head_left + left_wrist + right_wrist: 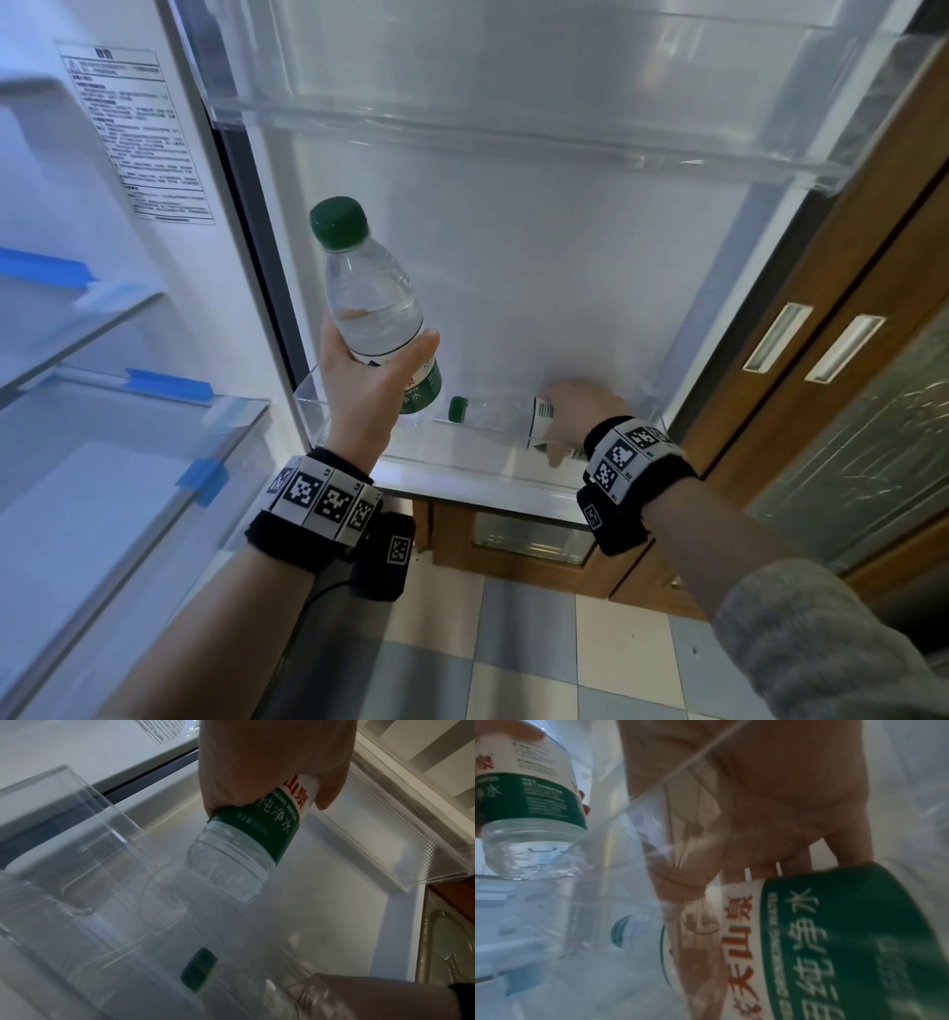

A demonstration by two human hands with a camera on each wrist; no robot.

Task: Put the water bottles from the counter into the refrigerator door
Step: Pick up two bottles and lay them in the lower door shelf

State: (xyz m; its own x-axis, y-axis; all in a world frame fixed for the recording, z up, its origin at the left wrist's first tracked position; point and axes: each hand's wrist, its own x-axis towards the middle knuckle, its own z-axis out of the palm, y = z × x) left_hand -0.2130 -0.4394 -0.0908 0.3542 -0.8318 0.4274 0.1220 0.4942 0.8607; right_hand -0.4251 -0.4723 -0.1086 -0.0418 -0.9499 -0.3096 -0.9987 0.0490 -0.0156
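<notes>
Fridge door open; clear lower door bin point(462, 465) sits near the floor, an upper door shelf point(513, 149) above it.

Left hand point(359, 390) wraps the labelled middle of an upright water bottle point(369, 303), thumb on one side, fingers point(413, 354) on the other. Bottle hangs above the left end of the bin, base not yet inside.

Right hand point(575, 406) is down in the bin, fingers curled round the label of a second bottle point(493, 411). That one lies nearly on its side, green cap point(458, 409) pointing left.

Handling, as a judgement: both look full, so moderately heavy for one hand. Thin clear plastic, likely to flex if squeezed hard. The labelled waist gives the best purchase; the bare ribbed base looks slicker.

The lying bottle probably needs standing up, or it may crowd the left bottle's landing spot.
</notes>
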